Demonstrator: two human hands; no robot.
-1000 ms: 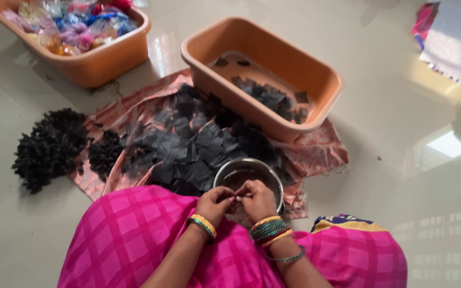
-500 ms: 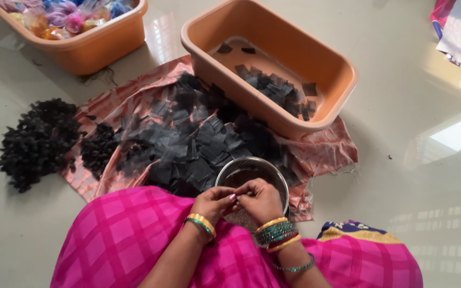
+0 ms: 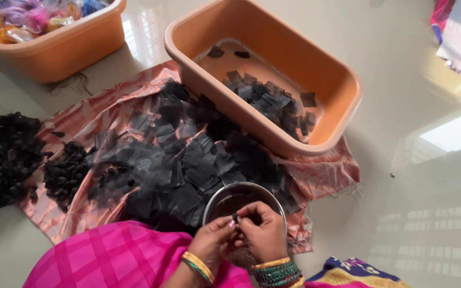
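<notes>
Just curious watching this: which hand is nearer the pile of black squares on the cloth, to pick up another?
Probably the left hand: the black squares lie on its side, while the right hand sits over the steel bowl.

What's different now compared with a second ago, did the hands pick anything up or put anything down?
Nothing picked up or put down. The left hand and right hand stay together over the steel bowl, still pinching a small dark piece between the fingertips. Only the view has shifted closer and rightward. The black squares on the cloth, the orange tub and the dark heap have not moved.
</notes>
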